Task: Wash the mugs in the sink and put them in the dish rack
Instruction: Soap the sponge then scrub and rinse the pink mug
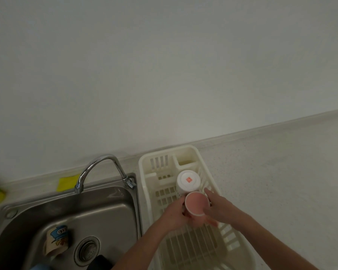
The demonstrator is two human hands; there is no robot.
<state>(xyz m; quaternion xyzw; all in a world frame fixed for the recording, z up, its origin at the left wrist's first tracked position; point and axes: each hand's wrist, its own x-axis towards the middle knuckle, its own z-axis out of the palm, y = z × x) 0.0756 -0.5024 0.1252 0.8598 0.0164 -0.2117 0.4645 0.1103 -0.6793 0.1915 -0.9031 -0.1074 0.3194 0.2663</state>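
Dim, soft light; wide-angle distortion.

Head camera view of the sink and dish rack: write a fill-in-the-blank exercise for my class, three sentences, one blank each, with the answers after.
1. Both hands, the left hand and the right hand, hold a ____ mug upside down over the dish rack.
2. The mug already standing upside down in the rack is ____.
3. A mug with a cartoon print lies in the ____.

Answers: pink; white; sink
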